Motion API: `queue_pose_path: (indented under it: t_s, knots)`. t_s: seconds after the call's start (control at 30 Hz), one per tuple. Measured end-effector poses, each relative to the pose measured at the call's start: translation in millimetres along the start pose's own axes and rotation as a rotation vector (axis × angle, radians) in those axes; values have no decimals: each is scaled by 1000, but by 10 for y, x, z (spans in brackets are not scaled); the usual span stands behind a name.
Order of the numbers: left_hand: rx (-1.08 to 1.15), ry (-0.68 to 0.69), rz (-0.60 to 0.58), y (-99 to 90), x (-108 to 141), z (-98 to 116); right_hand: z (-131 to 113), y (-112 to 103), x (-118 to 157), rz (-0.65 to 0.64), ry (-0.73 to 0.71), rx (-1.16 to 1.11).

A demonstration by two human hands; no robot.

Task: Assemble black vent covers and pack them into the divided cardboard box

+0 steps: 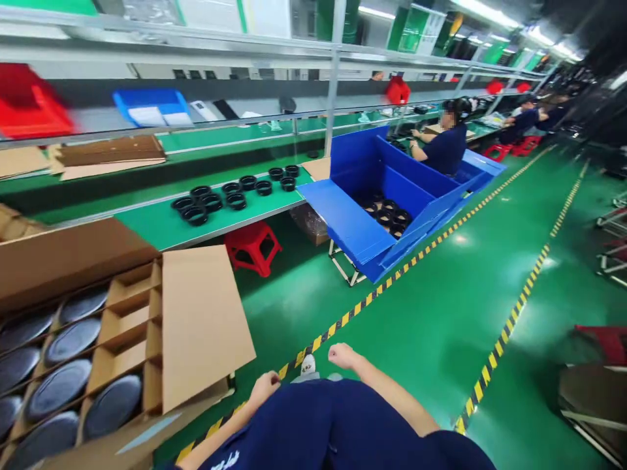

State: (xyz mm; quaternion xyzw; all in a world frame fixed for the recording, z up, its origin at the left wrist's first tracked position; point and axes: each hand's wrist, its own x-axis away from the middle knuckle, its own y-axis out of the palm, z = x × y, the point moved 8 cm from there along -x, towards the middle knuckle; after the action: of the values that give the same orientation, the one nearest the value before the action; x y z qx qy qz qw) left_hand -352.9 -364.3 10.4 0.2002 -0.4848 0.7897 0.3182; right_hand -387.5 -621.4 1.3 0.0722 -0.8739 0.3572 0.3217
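My left hand (265, 386) hangs low in front of my body with its fingers curled in, and I see nothing in it. To its right my right hand (341, 356) is closed in a loose fist above the floor, also with nothing showing in it. Neither touches anything. Nearest the left hand is an open cardboard box (206, 313) with dividers. Round dark discs (73, 339) fill several of its compartments, while others at its right side hold none. Black ring-shaped parts (236, 200) stand in a loose group on the green workbench (147, 225).
A large blue bin (353, 222) holding black ring parts stands beyond the bench's end. A red stool (252, 248) sits under the bench. A co-worker (443, 147) sits past the bin. Yellow-black tape (372, 297) marks the green floor. A cart (595, 391) stands at right.
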Motion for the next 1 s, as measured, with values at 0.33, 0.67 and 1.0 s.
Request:
queue_pose_path:
  t_s: [0.33,0.67,1.0]
  knots:
    - [221,-29,231,-950,-1333,1184,396,-1357,-697,-49,-158,151]
    - [485,-389,259,-450,-1387,944,-1172,-2859,-958,-104,-979,172]
    - [648,-685,308,-612,-1370,172,-1439,-2595,-1487,7,-1293,497]
